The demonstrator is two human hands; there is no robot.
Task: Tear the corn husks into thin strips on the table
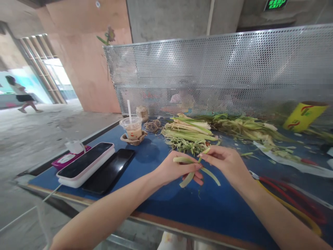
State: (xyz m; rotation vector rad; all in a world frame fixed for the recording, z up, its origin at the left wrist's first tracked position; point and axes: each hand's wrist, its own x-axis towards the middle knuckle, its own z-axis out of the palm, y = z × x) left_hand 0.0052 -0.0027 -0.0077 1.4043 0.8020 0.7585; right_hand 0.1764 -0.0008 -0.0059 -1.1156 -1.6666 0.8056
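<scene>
Several pale green leaf strips cross one another in my left hand, which pinches them between thumb and fingers above the blue table. My right hand meets it from the right, with thumb and fingertips closed on the upper end of one strip. Just beyond my hands lies a pile of cut green stalks, with small leafy sprigs along its near side. Scissors with red and yellow handles rest by my right forearm, partly hidden by it.
At the left are a phone on a white case, a black phone and a purple box. An iced drink cup and twine stand farther back. Husks, a yellow tube and a perforated metal screen line the back.
</scene>
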